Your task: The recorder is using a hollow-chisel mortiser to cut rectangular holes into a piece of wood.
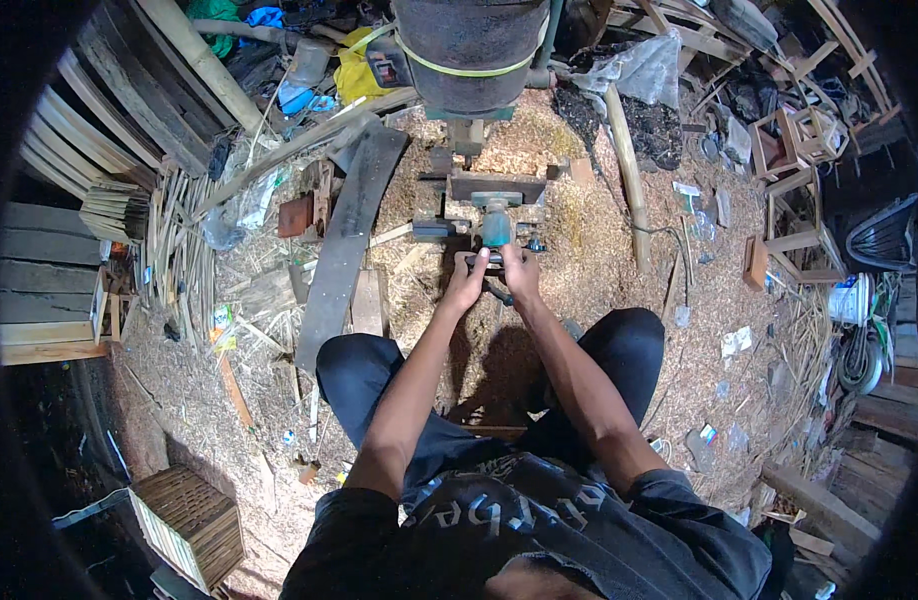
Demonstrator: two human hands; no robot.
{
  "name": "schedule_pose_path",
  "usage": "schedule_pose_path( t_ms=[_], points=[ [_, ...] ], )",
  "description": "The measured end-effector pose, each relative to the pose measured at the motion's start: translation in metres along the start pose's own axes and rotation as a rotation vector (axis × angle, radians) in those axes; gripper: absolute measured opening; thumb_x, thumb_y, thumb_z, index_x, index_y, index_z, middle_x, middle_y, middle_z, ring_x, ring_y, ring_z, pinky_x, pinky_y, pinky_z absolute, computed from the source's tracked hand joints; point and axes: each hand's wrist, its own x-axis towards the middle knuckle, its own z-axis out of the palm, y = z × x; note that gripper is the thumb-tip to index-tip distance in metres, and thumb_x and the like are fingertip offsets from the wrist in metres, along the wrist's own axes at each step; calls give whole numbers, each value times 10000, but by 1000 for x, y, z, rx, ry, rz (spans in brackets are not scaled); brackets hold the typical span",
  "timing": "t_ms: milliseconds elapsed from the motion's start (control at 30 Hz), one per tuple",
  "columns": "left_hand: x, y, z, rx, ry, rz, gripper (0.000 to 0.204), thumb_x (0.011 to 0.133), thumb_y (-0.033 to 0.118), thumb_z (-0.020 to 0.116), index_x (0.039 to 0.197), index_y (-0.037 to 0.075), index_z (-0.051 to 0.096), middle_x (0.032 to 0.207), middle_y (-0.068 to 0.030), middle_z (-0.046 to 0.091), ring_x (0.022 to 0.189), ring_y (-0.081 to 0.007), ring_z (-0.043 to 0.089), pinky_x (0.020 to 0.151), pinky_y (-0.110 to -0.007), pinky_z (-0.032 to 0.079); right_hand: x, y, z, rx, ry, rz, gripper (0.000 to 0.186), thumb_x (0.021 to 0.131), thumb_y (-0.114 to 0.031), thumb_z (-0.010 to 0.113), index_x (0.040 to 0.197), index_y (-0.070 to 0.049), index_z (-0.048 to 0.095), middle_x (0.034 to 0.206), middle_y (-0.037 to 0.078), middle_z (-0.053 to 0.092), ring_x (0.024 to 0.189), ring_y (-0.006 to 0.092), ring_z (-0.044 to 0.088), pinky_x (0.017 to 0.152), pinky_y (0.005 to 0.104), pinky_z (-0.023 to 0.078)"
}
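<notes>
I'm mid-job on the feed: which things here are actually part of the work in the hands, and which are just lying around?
In the job:
- left hand and right hand, both on a small wooden piece
- teal tool head of the floor machine, right above it

Lying about:
- long dark plank
- slatted wooden box
- bamboo pole
- small wooden frames
- yellow bag

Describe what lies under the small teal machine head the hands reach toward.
Sawdust-covered floor surrounds teal machine head. Left hand and right hand hold a small wooden piece, hiding what lies beneath.
</notes>
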Motion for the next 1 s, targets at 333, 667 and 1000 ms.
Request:
schedule_pose_path(
  t_ms=[333,667,1000],
  points=[
    [-10,38,19,487,192,145,588,850,475,634,1028,-43,423,1009,-242,501,991,-395,495,892,-473,387,29,58,1,733,-308,345,606,926,-518,271,1067,-15,578,995,158,640,909,292,623,850,429,503],
    [-2,15,25,348,329,362,319,984,350,377,1118,76,470,1069,-217,527,1019,-381,497,924,-480,365,2,25,-8,622,-275,282,585,970,-557,254,1024,-51,544,942,127,632,808,253,625,642,378,513],
    [8,11,15,1,113,-126,646,995,496,212,1256,-17,505,1325,-224,479,1252,-327,420,1067,-404,281,-12,11,-3,156,-95,-87,490,989,-402,403,1149,56,477,924,168,614,781,245,619,696,352,499]
  ],
)
